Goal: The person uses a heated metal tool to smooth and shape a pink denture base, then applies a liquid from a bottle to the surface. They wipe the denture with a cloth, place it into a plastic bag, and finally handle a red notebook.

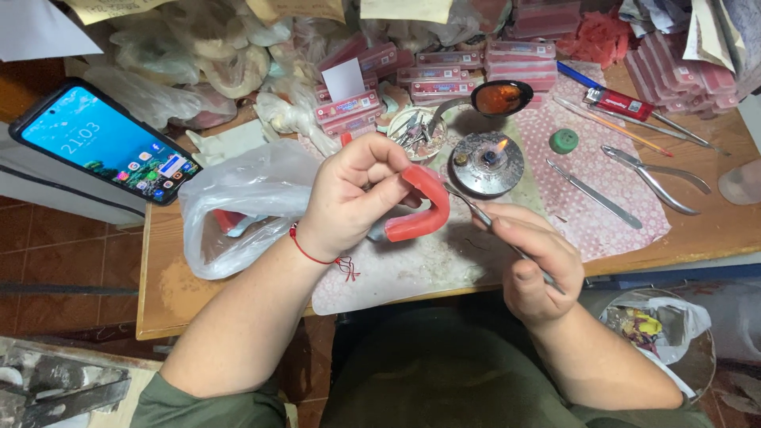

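lap: dark green clothing (444,372), nearest the lens, both forearms reach out over it
table: wooden worktop (158,277), pale stained mat (412,269) in front of the person, pink patterned cloth (587,214) on the right part
plastic bag: clear bag (238,198) left of the left hand, red pieces inside, touching the wrist
phone: smartphone (103,139), screen lit, propped at far left edge
boxes: stacks of flat pink boxes (476,67) along the back, more at top right
left hand: left hand (353,198) clenched round a red horseshoe-shaped wax rim (420,210), thumb and fingers pinching its upper arm; red string bracelet (317,254) on wrist
wax rim: held just above the mat, centre of table, open side toward the left
right hand: right hand (531,265) gripping a thin metal wax knife (483,218) pen-style, tip touching the rim's curved outer side
burner: round metal spirit lamp (485,162), small flame lit, just behind the rim
pliers: steel pliers (658,178) on the cloth, right, beside a flat metal spatula (590,190)
cap: small green round cap (564,141), right of the lamp
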